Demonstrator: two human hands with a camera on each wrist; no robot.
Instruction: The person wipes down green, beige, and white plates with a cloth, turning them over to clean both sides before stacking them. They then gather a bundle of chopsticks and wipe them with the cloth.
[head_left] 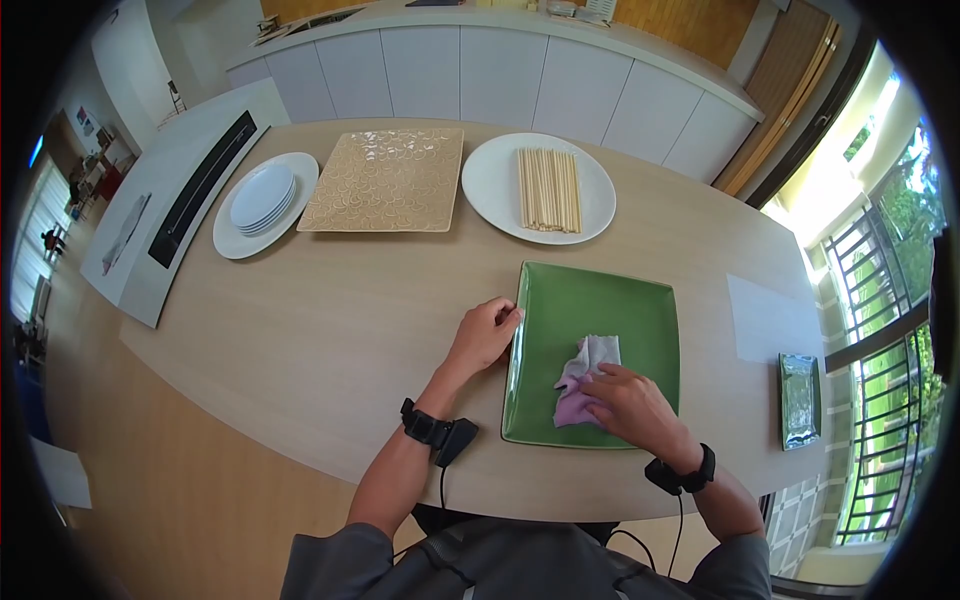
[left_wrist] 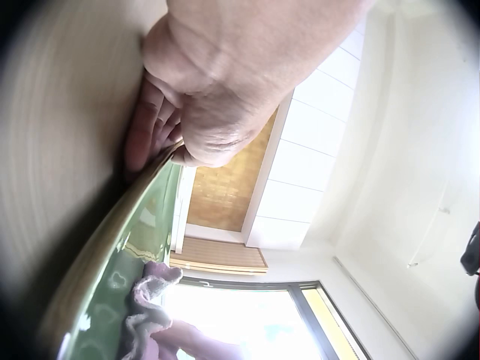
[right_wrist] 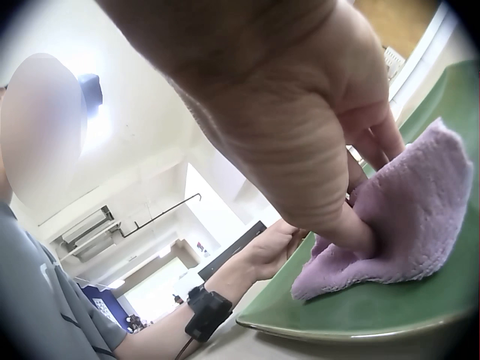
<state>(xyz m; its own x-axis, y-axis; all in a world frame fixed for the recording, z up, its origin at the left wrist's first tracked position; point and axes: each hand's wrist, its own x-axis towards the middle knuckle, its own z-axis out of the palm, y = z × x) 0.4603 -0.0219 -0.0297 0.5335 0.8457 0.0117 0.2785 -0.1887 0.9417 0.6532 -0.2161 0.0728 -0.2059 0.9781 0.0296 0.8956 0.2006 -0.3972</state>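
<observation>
A square green plate [head_left: 600,300] lies on the table in front of the person. The left hand [head_left: 484,335] grips its left edge, thumb at the rim and fingers under it, as the left wrist view shows at the rim [left_wrist: 112,225]. On the plate's lower middle the right hand [head_left: 640,405] presses a crumpled pink and grey cloth [head_left: 575,408]. In the right wrist view the thumb and fingers of the right hand [right_wrist: 300,142] push into the folds of the cloth [right_wrist: 420,210].
Behind stand a white oval plate with small stacked plates [head_left: 262,200], a square beige plate [head_left: 385,180], and a white plate holding pale sticks [head_left: 549,190]. To the right are a white sheet [head_left: 765,318] and a small green dish [head_left: 800,400]. Cables hang from both wrists.
</observation>
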